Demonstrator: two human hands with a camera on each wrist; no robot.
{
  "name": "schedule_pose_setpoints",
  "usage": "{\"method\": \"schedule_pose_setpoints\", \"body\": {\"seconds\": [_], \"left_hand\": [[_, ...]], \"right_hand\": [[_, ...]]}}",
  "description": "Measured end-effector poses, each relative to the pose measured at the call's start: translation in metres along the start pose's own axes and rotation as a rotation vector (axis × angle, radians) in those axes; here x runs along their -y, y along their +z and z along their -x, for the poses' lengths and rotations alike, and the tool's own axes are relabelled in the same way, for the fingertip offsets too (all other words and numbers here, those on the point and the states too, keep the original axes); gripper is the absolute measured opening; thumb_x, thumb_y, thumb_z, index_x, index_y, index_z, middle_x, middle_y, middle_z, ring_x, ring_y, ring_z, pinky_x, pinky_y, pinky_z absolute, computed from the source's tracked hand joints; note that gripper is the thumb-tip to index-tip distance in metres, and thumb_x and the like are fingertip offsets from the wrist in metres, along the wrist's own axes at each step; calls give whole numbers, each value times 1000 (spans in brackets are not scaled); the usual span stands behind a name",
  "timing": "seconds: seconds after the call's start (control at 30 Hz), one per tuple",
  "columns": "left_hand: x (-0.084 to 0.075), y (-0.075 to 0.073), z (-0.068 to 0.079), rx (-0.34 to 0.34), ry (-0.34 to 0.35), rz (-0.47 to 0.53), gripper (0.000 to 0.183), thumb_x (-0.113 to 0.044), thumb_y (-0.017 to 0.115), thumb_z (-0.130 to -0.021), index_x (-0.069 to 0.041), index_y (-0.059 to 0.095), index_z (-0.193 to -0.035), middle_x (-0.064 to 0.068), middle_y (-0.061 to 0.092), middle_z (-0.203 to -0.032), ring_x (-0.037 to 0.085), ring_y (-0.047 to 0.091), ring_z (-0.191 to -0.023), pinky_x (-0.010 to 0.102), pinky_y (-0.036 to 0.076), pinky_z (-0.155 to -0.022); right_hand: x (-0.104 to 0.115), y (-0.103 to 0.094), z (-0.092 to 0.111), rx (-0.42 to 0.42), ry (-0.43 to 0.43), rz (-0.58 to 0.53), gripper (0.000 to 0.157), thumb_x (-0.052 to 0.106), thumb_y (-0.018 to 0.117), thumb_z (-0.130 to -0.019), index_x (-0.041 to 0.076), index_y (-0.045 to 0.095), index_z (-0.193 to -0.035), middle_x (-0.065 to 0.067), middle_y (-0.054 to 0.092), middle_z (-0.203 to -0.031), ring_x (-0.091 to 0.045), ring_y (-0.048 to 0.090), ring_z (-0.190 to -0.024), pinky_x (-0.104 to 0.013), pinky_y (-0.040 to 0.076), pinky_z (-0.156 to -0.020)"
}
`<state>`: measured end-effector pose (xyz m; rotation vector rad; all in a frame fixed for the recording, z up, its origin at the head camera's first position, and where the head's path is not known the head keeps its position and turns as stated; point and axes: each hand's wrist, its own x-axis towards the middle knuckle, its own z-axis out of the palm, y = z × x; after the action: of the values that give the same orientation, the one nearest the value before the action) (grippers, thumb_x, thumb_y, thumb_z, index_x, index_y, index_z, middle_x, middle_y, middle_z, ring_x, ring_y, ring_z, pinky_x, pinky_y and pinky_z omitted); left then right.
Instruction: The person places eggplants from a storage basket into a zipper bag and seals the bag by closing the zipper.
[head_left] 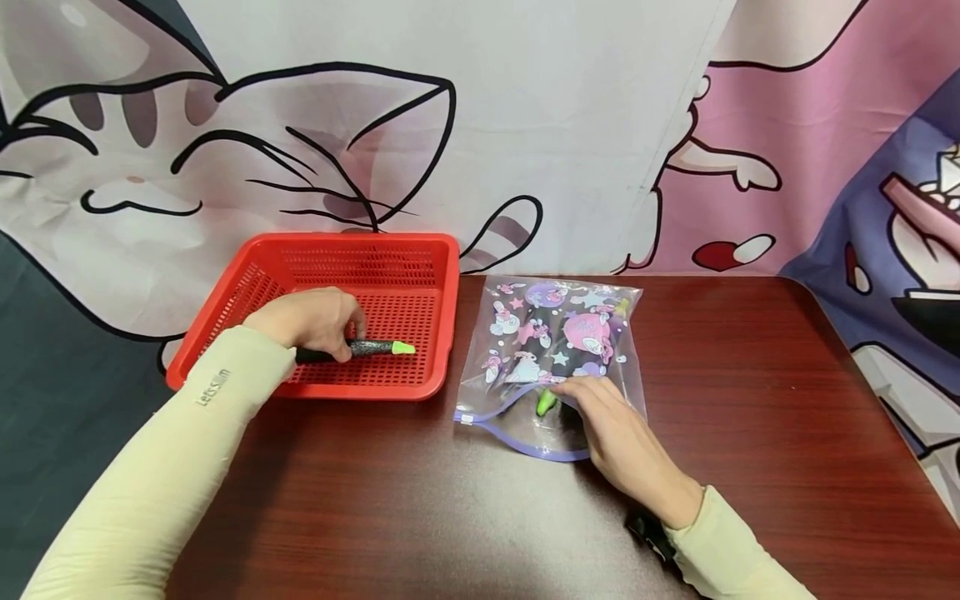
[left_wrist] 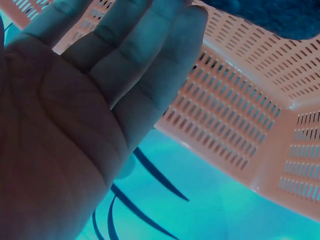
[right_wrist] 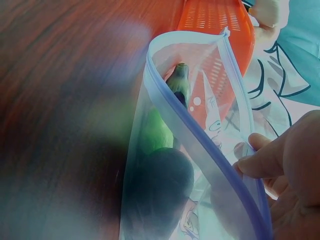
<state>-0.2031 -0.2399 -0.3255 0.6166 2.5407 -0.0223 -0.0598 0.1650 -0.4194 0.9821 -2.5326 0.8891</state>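
In the head view my left hand (head_left: 311, 321) reaches into the red basket (head_left: 437, 379) and grips a long dark eggplant (head_left: 367, 347) with a bright green stem end. The left wrist view shows my palm and fingers (left_wrist: 145, 75), with part of the dark eggplant (left_wrist: 270, 17) at the top. My right hand (head_left: 622, 437) pinches the purple zip edge of a clear printed zip bag (head_left: 487, 333), whose mouth gapes. Inside that bag lie eggplants; a green stem end (head_left: 547, 402) shows at the mouth, and a dark rounded end (right_wrist: 159, 192) shows through the plastic.
The basket and bag lie side by side on a brown wooden table (head_left: 750, 375). Behind them hangs a cartoon-printed cloth (head_left: 570, 125). A white zip slider (head_left: 467, 419) sits at the left end of the bag's mouth.
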Motion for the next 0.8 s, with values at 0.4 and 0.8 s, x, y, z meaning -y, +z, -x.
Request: {"method": "schedule_pose_setpoints", "body": {"seconds": [0.4,0.8], "left_hand": [[-3,-10,14,-80,40,-6,19,-14,78,-76,-18,73,-94,-2,65,-80,17,56,-72,37,48,-68],[-17,-15,32,-170,40,-34,22,-16,78,-78,-19,72,-98,-3,62,-79,18,53,-71,35,44,-64]], "right_hand": [[1,0,0,-5,-1,1,34,-7,41,-99,3,61,-125,-4,61,-123,-21,55,-113,-32,38,-102],[-1,1,0,-8,-6,1,36,-2,36,-99,2,60,-126,-6,61,-125,-23,54,-115,-31,36,-105]]}}
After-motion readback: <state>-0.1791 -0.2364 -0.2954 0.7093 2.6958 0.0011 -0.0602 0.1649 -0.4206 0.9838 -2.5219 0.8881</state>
